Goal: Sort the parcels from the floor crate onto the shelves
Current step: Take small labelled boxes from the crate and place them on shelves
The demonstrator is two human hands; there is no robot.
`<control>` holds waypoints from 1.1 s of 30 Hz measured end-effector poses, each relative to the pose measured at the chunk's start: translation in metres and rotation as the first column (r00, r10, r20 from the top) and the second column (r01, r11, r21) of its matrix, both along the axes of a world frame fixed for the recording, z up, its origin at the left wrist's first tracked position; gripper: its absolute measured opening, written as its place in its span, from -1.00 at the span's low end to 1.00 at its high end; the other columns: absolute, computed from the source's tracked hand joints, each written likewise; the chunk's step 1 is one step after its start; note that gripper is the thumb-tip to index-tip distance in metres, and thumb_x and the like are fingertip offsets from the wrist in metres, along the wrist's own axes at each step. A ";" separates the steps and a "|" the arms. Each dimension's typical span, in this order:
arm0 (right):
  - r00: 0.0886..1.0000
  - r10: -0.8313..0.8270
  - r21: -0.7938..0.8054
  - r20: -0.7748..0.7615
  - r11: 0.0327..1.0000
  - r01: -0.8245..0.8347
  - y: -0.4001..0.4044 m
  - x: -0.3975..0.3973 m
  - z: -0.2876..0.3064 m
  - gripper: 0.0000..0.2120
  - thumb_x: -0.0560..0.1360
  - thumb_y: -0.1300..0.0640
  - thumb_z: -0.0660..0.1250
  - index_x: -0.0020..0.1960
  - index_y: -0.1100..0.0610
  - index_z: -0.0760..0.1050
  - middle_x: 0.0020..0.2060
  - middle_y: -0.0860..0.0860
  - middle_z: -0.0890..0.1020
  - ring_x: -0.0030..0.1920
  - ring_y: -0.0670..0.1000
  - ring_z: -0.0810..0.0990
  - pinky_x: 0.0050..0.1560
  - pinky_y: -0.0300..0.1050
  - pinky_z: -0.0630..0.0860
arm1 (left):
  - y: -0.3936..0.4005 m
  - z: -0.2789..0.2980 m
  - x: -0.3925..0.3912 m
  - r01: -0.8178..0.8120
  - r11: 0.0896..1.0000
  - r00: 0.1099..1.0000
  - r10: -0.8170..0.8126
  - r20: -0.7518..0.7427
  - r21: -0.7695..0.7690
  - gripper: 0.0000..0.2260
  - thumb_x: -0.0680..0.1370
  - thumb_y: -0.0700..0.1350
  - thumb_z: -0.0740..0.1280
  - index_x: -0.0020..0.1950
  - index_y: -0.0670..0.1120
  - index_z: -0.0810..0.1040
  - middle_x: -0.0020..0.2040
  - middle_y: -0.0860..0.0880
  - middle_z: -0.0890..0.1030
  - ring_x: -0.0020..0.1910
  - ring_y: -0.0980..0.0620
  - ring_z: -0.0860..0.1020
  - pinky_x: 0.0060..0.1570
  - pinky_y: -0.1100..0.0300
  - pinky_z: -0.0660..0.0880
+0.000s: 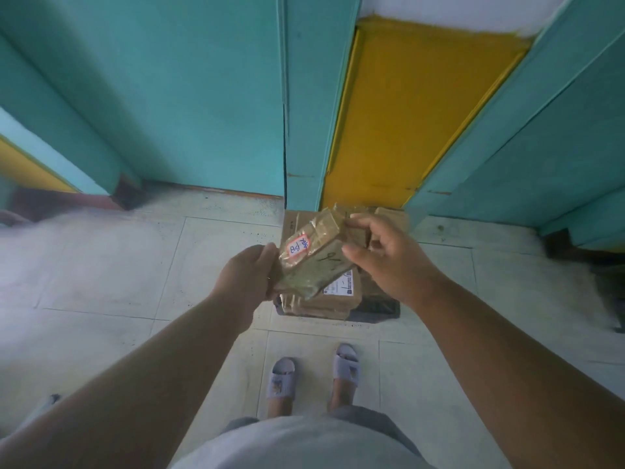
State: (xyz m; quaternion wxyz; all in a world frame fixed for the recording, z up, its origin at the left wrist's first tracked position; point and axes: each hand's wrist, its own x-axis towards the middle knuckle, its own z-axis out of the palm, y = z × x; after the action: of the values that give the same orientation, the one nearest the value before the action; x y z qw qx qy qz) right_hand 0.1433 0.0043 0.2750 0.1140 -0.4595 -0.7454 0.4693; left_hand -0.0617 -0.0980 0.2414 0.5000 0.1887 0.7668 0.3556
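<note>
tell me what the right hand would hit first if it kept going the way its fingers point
Likely the small taped parcel with the red-edged label: the right hand already has fingertips at its far end, pointing left toward the left hand, though depth is unclear.

The pale tiled floor (111, 265) carries a heap of brown cardboard parcels (333, 299) at the foot of the teal shelving. A dark flat bag (380, 309) lies at the heap's near right edge. Nearer, two feet in grey slippers (345, 362) stand on the tiles.

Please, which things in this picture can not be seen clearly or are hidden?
Head view:
- Floor crate: mostly hidden under the cardboard parcels.
- Small taped parcel, held by the left hand and right hand: its handwritten label is too small to read.
- Shelves: none shown.
- Dark object: cut off by the right edge, blurred.
</note>
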 end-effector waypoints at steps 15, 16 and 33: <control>0.992 -0.079 0.086 0.100 0.994 0.070 0.010 -0.035 0.034 -0.69 0.45 -0.28 0.40 0.00 -0.06 0.59 -0.13 -0.11 0.67 -0.15 -0.07 0.64 -0.16 -0.04 0.63 | -0.017 0.022 -0.013 0.372 0.913 0.912 -0.393 0.115 0.167 -0.70 0.53 -0.04 0.45 0.22 0.14 0.49 0.11 0.01 0.65 0.09 -0.06 0.63 0.08 0.02 0.62; 0.991 -0.084 0.095 0.105 0.993 0.074 0.011 -0.038 0.036 -0.68 0.45 -0.28 0.40 0.00 -0.05 0.59 -0.14 -0.10 0.67 -0.17 -0.07 0.63 -0.20 -0.07 0.61 | -0.016 0.022 -0.011 0.369 0.912 0.915 -0.391 0.104 0.178 -0.70 0.52 -0.06 0.46 0.20 0.15 0.48 0.09 0.02 0.66 0.08 -0.07 0.64 0.08 0.00 0.63; 0.974 -0.216 -0.274 -0.065 0.942 0.191 0.033 -0.019 0.003 -0.75 0.58 -0.01 0.35 0.24 -0.08 0.44 -0.07 -0.06 0.66 -0.11 -0.04 0.65 -0.01 0.04 0.64 | 0.050 0.027 0.005 -0.392 0.903 0.818 0.256 0.515 0.173 -0.83 0.59 -0.20 0.34 0.16 -0.18 0.55 0.04 -0.18 0.71 0.00 -0.13 0.71 0.06 -0.01 0.62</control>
State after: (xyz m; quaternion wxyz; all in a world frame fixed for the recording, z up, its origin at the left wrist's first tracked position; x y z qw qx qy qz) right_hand 0.1245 0.0370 0.2777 0.1339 -0.5228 -0.6178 0.5719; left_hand -0.0569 -0.0476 0.2684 0.5748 0.0266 0.5833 0.5732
